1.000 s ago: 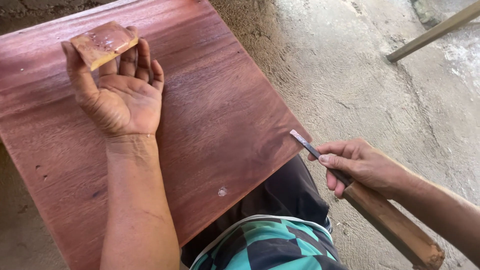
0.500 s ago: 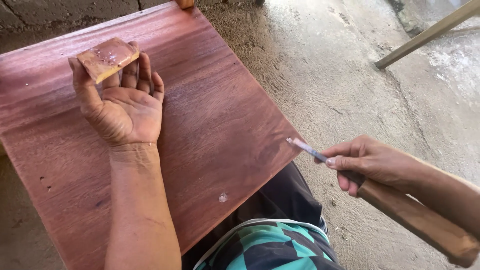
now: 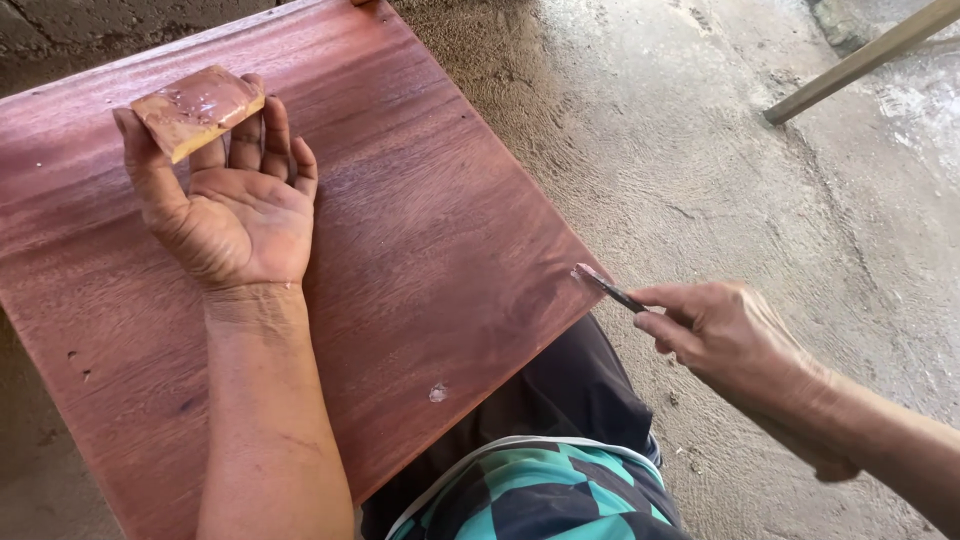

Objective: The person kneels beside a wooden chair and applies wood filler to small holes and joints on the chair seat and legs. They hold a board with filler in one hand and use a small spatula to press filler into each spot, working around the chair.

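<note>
We see the left hand point(image 3: 232, 205) clamping a small block point(image 3: 198, 110) in its grip while the right hand point(image 3: 735, 340) pinches a thin blade point(image 3: 605, 288), which may gouge the board point(image 3: 430, 220) edge if tilted

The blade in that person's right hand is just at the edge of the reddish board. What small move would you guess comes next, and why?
Probably sliding the blade inward across the board: the right hand holds its smeared tip at the board's edge, while the left hand rests palm-up, holding a small block smeared with similar stuff.
</note>
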